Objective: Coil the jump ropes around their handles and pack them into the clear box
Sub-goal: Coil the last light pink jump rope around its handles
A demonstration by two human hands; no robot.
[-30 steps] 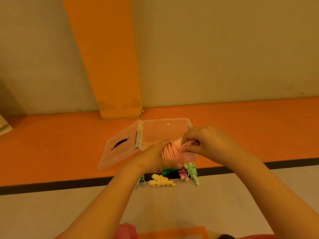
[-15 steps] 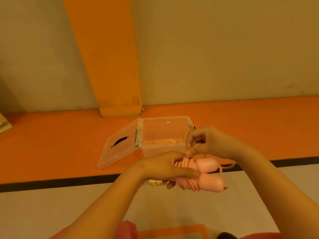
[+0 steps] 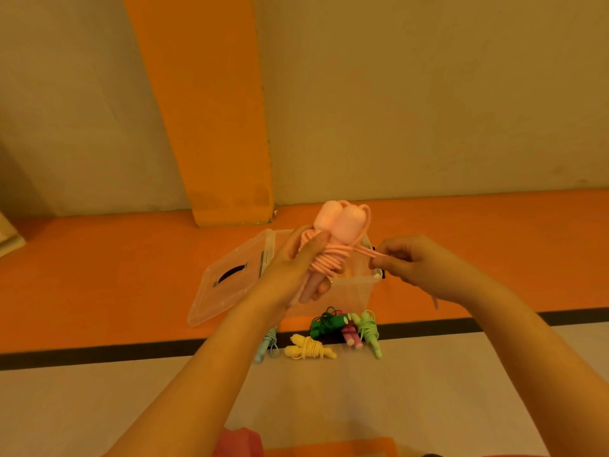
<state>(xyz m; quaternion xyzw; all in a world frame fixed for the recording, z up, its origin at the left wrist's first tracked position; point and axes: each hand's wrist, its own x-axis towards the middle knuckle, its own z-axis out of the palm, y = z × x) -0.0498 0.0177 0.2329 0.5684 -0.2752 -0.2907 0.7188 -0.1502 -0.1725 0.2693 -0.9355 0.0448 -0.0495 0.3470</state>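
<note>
Left hand (image 3: 290, 268) holds pink jump rope (image 3: 329, 245) — right hand (image 3: 412, 265) pinches its cord.

Seemingly a sports hall: line-marked floor (image 3: 99, 384), orange pillar (image 3: 204, 110).

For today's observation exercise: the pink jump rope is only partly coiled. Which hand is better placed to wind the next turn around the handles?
Probably the right hand: it pinches the loose strand pulled out sideways, free to circle. The left hand grips the pink handles, steadying them.
</note>
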